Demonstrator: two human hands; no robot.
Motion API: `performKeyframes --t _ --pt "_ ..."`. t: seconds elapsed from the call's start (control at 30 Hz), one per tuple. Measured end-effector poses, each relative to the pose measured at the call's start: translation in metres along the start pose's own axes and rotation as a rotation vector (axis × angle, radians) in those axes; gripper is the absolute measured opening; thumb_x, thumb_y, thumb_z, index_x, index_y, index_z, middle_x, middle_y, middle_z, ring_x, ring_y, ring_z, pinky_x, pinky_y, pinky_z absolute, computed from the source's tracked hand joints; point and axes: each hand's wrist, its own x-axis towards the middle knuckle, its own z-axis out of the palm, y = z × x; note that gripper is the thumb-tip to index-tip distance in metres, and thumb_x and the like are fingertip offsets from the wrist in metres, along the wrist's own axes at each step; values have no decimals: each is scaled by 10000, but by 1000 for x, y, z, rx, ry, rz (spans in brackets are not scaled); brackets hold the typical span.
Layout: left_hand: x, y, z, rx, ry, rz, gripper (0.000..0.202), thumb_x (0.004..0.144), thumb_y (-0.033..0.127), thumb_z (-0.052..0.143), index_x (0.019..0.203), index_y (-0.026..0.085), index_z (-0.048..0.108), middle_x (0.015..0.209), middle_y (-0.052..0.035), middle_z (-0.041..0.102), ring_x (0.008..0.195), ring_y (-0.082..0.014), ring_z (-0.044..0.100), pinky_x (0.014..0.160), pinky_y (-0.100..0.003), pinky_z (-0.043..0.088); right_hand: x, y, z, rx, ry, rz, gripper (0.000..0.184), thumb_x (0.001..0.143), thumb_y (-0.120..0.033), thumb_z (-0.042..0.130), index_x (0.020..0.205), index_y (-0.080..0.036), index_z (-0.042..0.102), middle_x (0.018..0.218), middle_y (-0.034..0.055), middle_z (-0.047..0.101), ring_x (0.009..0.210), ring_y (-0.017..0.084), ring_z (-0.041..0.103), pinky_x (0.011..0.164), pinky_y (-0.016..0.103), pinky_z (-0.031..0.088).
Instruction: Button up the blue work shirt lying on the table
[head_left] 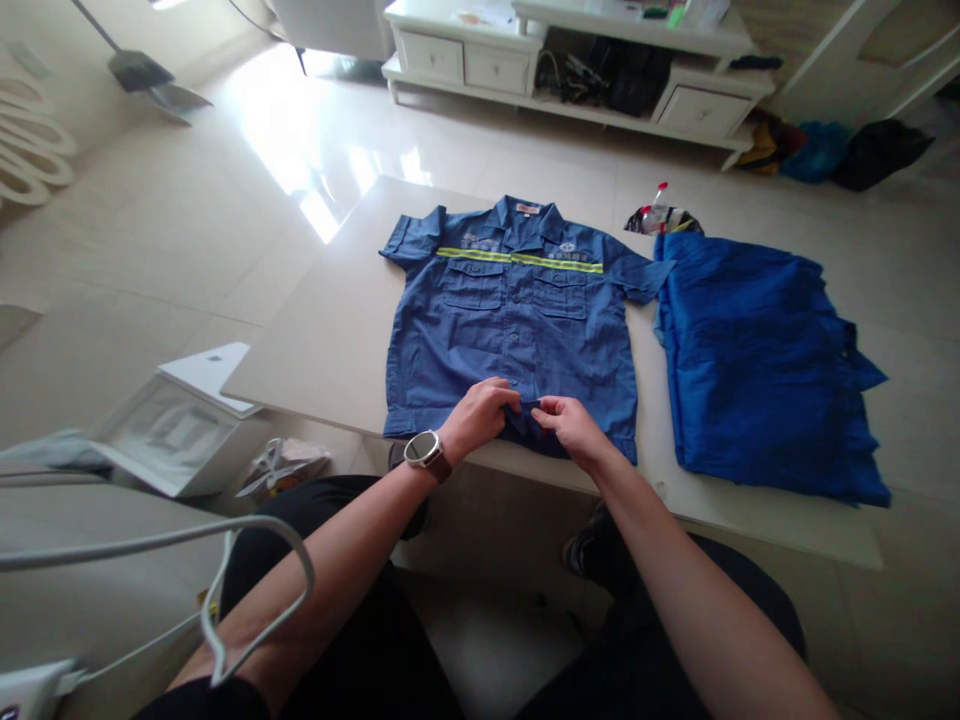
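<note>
A blue short-sleeved work shirt (510, 320) with a yellow reflective stripe lies flat, front up, on a low beige table (337, 330). My left hand (480, 415), with a watch on its wrist, pinches the shirt's bottom hem at the middle of the front. My right hand (571, 425) pinches the same hem just to the right, fingertips almost meeting the left's. Both hands are closed on the fabric near the lowest button.
A folded bright blue garment (765, 360) lies on the table to the right, with a small packet (660, 218) behind it. A white box (187, 420) stands on the floor at left, a white hanger (225, 580) near my left arm. A white TV cabinet (570, 60) is at the back.
</note>
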Motion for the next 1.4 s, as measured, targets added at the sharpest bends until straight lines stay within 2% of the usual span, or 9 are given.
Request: performKeyframes --t 0.2,0.3,0.43,0.53,0.63,0.73,0.83,1.07,1.4 --pt "0 18 -2 59 120 -1 247 770 41 542 896 182 701 919 -73 683 949 -215 588 889 -324 459 6 7 -1 65 164 -19 541 581 -673 808 698 -209 556 597 -54 516 567 104 430 561 249 369" --pt "-10 40 2 3 214 -167 66 820 207 623 763 179 642 789 -53 655 819 -196 582 796 -318 449 5 6 -2 88 249 -57 518 614 -652 800 716 -221 532 630 -51 518 592 111 449 577 248 383" --pt "-19 53 24 -603 -79 -558 437 888 544 579 681 163 640 583 -23 594 533 -131 540 545 -267 379 2 2 -3 35 284 -112 466 661 -624 774 760 -216 570 673 -35 555 631 127 478 610 260 402" --pt "-15 44 35 -1089 -18 -810 535 828 673 613 842 144 684 737 -64 701 530 -139 605 474 -250 380 -1 -1 -1 -87 263 -188 422 715 -601 745 750 -210 590 678 -23 573 653 139 497 635 273 413" --pt "-8 34 34 -1229 189 -915 439 697 527 828 831 127 707 807 -82 733 617 -137 643 531 -246 443 -4 -3 2 -142 210 -223 385 755 -572 727 768 -205 611 693 -15 594 661 146 518 638 279 419" --pt "-5 30 30 -1277 230 -938 360 588 352 929 775 108 741 799 -88 744 705 -142 657 661 -266 504 -6 -4 3 -128 180 -219 386 723 -553 772 804 -204 629 720 -10 624 681 152 550 659 284 441" --pt "-6 30 30 -1292 282 -943 351 563 354 941 703 112 728 763 -79 735 700 -145 640 707 -292 510 -8 -7 3 -178 144 -208 393 688 -538 813 809 -209 634 737 -4 641 688 160 570 660 292 459" --pt "-9 29 30 -1094 294 -910 344 600 386 909 613 129 681 660 -52 680 639 -136 584 656 -292 442 -18 -17 6 -482 212 -436 142 842 -342 652 778 -216 634 848 46 676 816 202 611 755 326 477" --pt "-6 27 26 -987 290 -915 304 688 327 850 559 148 640 616 -37 648 605 -134 555 654 -296 426 -13 -8 7 -307 194 -289 216 811 -404 681 760 -212 595 715 -11 594 683 160 530 670 293 395"
